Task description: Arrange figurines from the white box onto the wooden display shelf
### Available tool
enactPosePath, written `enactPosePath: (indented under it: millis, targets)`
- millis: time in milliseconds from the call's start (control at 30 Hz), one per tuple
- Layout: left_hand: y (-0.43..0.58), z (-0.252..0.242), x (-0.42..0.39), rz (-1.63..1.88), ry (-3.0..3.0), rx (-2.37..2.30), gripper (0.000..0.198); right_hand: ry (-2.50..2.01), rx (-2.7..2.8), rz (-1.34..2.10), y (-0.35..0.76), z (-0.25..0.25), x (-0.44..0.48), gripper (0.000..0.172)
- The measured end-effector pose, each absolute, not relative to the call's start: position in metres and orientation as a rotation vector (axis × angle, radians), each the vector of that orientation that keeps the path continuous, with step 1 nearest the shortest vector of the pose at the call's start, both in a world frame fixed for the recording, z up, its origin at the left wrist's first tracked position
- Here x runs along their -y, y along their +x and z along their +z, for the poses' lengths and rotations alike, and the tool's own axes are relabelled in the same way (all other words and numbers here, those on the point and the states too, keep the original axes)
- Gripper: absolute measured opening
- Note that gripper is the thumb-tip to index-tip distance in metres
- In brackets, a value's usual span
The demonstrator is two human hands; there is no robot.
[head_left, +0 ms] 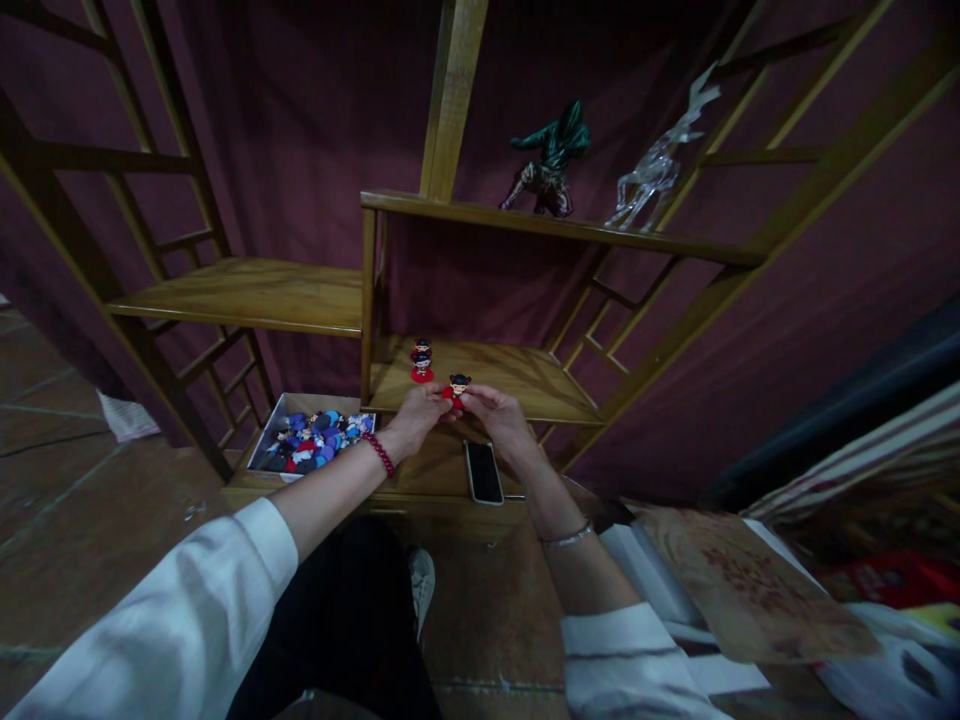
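Observation:
Between both hands, at the front edge of the lower shelf [517,375], is a small red figurine [459,386] with black hair in two buns. My left hand [420,415] pinches its left side, and my right hand [495,418] pinches its right side; the fingertips hide part of its lower half. Just behind my left hand, two similar figurines [422,362] stand one behind the other at the shelf's left end, the front one on a round red base. Below the hands a dark-screened phone [484,473] lies on the bottom board.
A white box [271,432] full of small colourful figures stands left on the bottom board. Higher up, a green figure statue [553,160] and a clear deer ornament [652,170] stand on a shelf. Papers and bags [742,580] lie on the floor at right.

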State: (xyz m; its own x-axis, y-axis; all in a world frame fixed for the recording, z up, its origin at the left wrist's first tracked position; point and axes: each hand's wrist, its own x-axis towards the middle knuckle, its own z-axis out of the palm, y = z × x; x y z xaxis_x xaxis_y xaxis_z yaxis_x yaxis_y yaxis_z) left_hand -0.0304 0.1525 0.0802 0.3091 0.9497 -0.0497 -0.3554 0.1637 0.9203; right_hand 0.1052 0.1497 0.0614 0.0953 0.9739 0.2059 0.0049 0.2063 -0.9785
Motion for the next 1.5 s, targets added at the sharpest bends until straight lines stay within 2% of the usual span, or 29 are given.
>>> enactPosePath:
  millis: [533,1500]
  targets:
    - [0.001,0.083,-0.16,1.194,0.833,-0.91,0.019,-1.146,1.124,1.013,0.131,0.066,-0.165,0.029]
    - [0.03,0.072,-0.171,1.291,0.769,-0.883,0.022,-1.167,1.121,0.971,0.145,0.065,-0.2,0.023]
